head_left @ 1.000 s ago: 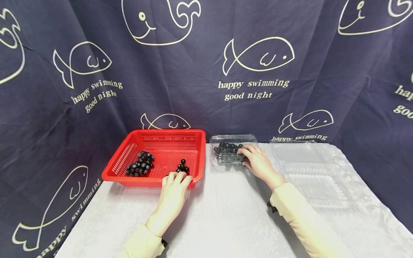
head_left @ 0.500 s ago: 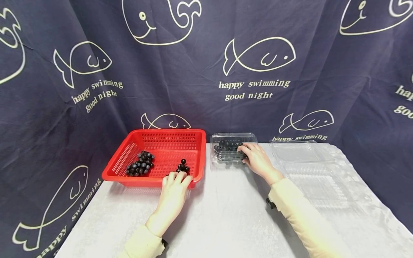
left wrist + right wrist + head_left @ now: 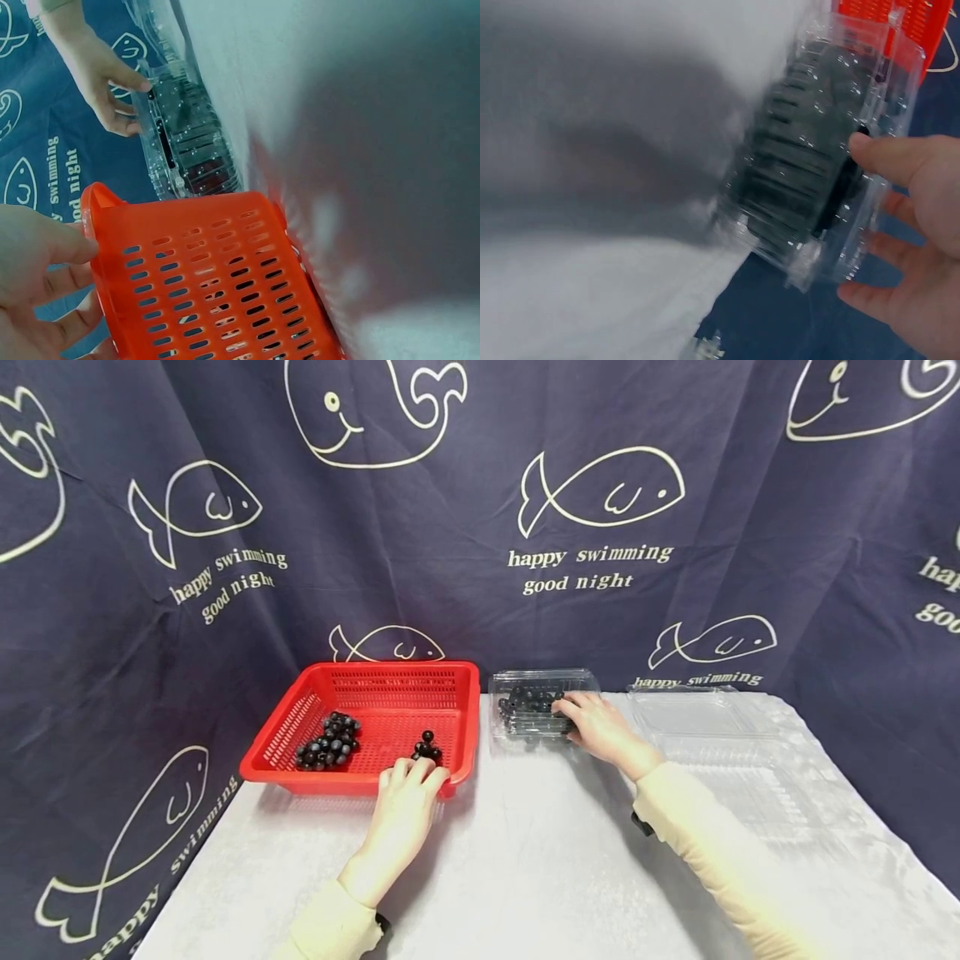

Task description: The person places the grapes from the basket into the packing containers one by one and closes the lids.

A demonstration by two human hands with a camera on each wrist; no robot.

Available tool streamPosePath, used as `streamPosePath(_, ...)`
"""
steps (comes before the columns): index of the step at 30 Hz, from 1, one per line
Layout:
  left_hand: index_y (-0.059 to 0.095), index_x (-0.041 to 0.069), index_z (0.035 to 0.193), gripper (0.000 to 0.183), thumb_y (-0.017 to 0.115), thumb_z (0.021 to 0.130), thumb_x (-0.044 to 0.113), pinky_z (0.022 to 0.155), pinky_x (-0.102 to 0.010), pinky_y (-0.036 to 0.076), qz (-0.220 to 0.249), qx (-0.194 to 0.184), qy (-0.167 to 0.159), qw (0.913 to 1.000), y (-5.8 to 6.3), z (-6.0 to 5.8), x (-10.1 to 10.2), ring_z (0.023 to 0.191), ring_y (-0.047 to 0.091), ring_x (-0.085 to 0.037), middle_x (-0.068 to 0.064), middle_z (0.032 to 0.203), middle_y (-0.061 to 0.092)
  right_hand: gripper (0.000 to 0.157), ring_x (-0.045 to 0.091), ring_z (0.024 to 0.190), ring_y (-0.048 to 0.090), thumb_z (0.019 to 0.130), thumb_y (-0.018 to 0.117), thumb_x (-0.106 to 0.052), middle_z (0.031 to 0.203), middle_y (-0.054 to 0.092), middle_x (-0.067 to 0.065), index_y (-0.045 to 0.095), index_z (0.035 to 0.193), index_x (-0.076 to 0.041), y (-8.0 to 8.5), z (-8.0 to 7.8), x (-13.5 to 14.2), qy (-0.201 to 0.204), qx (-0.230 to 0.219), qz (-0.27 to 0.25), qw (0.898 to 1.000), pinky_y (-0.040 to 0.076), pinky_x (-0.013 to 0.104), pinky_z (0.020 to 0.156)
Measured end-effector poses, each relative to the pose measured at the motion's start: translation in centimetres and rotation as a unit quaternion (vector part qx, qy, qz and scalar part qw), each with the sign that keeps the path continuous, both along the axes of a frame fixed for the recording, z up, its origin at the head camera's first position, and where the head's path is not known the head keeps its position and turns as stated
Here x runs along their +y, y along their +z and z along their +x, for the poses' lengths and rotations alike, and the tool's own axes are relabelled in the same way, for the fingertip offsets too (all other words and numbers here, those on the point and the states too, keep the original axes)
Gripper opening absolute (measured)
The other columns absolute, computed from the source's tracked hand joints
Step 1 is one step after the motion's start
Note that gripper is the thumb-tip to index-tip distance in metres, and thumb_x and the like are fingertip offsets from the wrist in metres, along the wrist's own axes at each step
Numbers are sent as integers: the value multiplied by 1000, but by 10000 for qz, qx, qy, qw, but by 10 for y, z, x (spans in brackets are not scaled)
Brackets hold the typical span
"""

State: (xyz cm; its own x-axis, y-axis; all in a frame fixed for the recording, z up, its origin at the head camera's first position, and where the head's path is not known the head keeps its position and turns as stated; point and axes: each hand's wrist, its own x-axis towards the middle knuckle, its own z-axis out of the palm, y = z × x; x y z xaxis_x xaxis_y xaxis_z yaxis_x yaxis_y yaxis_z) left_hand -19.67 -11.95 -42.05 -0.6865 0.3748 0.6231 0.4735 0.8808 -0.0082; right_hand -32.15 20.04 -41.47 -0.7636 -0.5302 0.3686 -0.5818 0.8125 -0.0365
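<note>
My left hand (image 3: pixel 407 797) grips the near rim of a red perforated basket (image 3: pixel 382 722), its fingers over the rim and the thumb outside. Fingertips are hidden behind the wall in the left wrist view. Beside them lies a small bunch of dark grapes (image 3: pixel 429 747); a bigger bunch (image 3: pixel 327 743) sits at the basket's left. To the right, my right hand (image 3: pixel 603 727) holds the right end of a clear plastic box (image 3: pixel 532 728) containing dark grapes (image 3: pixel 528 700). In the right wrist view, the thumb (image 3: pixel 885 156) is on the box's near edge, the other fingers on the far side.
At the right side of the table, a second clear plastic box (image 3: pixel 742 793) lies with its lid (image 3: pixel 693 714) folded open toward the back. A white cloth (image 3: pixel 525 860) covers the table. Behind it hangs a dark blue curtain (image 3: pixel 450 585) printed with fish.
The left hand keeps its place on the basket rim. My right forearm has shifted slightly right, its hand still at the same end of the grape box.
</note>
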Motion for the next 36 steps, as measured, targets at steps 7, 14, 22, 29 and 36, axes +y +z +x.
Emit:
streamPosePath(7,64,18,95,31,72,68,5,68,-39,37,-95,-96,-20,9999,1,-2,-1,88,48,-24,-1,95,55,49,43,111,53,73,76,-4,124,55,20,59,119,-9,14,-1,2,209,-544,233,9980,47,57,85)
streamPosePath(14,63,20,97,33,73,69,6,68,-38,37,-201,-121,-102,9997,4,-2,-4,88,49,-23,1,95,56,44,41,106,57,73,77,-5,121,56,18,61,115,-8,24,2,6,318,-561,360,9973,49,53,83)
streamPosePath(22,64,21,103,36,67,73,0,68,-34,35,-414,-687,-340,9962,11,-5,-11,92,49,-21,1,99,56,45,42,96,57,70,77,-1,115,58,18,62,112,-5,40,11,20,177,-327,284,9989,49,54,75)
streamPosePath(29,65,20,106,33,63,79,0,68,-33,35,-624,-818,-567,9931,16,-7,-16,94,49,-20,1,101,57,48,41,96,57,71,76,-7,117,58,17,60,116,-6,52,14,42,-261,-204,500,9982,49,56,68)
streamPosePath(36,66,20,104,28,64,81,4,69,-32,37,-610,-836,-772,9916,16,-10,-19,94,49,-19,2,101,58,44,40,100,53,72,75,-9,119,55,14,61,114,-11,60,20,61,-709,-115,444,9964,46,55,63)
